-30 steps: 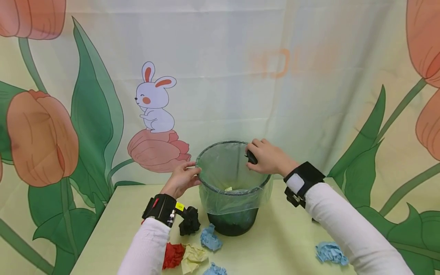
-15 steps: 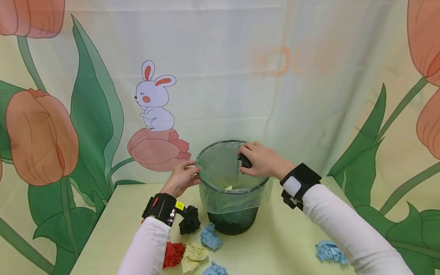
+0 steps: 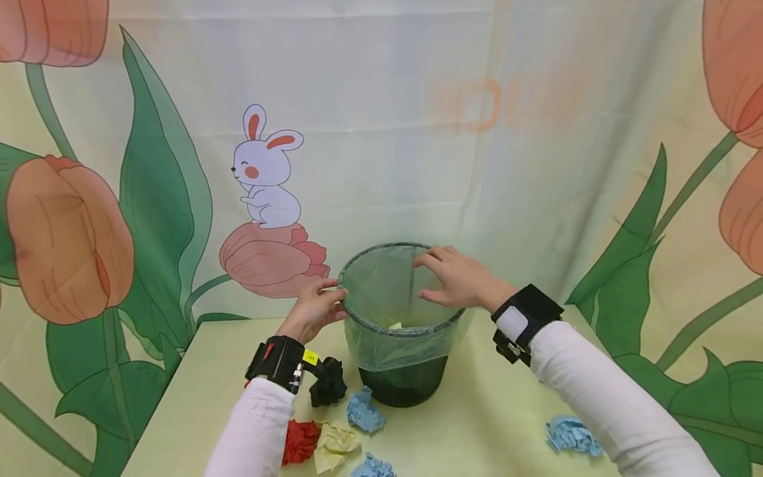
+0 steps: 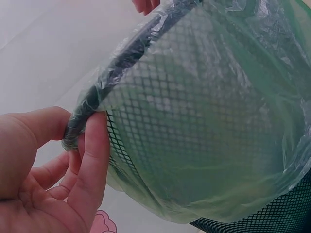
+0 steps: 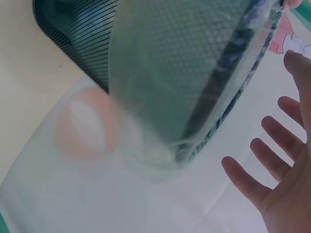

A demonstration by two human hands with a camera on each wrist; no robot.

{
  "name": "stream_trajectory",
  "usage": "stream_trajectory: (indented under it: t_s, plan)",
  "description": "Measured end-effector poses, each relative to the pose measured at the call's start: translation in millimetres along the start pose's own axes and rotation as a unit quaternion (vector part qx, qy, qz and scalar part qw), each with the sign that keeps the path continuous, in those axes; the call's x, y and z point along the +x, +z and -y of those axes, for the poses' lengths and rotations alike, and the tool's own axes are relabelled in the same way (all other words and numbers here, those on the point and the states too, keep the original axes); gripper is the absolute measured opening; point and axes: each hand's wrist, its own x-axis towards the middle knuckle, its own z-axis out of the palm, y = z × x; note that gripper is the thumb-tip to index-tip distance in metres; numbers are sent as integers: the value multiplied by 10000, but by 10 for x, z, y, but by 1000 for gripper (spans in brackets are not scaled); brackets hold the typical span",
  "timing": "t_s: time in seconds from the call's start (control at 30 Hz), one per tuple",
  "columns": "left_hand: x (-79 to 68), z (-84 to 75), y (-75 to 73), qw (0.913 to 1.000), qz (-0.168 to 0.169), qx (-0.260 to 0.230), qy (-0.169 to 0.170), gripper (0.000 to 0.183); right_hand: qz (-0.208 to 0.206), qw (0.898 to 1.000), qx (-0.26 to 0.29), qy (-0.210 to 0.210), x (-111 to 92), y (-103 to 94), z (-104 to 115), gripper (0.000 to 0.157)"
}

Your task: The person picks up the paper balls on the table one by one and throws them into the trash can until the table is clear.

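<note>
A dark mesh wastebasket (image 3: 405, 385) stands upright, lined with a translucent green plastic bag (image 3: 381, 352) folded over its rim. My left hand (image 3: 312, 310) pinches the rim at the basket's left side, thumb and fingers on either side of it in the left wrist view. Over the basket's right side is my right hand (image 3: 461, 278), its fingers spread and nothing in them. The right wrist view shows those fingers apart from the bag-covered rim (image 5: 209, 102). Inside, a bit of pale yellow paper (image 3: 396, 326) shows; the rest of the contents is hidden.
Crumpled paper balls lie on the pale table (image 3: 477, 424): black (image 3: 328, 382), red (image 3: 301, 442), yellow (image 3: 336, 446) and blue (image 3: 365, 411) ones left and in front of the basket. Another blue ball (image 3: 573, 436) lies at right. A printed curtain (image 3: 381, 132) hangs behind.
The right hand moved slightly left over the basket, then its fingers opened, and the black crumpled ball it held no longer shows. The left hand has stayed at the rim.
</note>
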Motion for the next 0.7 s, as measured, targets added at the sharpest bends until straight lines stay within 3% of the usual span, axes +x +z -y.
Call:
stream_trajectory:
  t_s: [0.23, 0.7]
  plan:
    - [-7, -6, -4, 10000, 12, -7, 33, 54, 70, 9993, 4, 378, -82, -68, -92, 47]
    - [-10, -3, 11, 10000, 53, 22, 41, 54, -635, 9947, -453, 675, -412, -68, -505, 21]
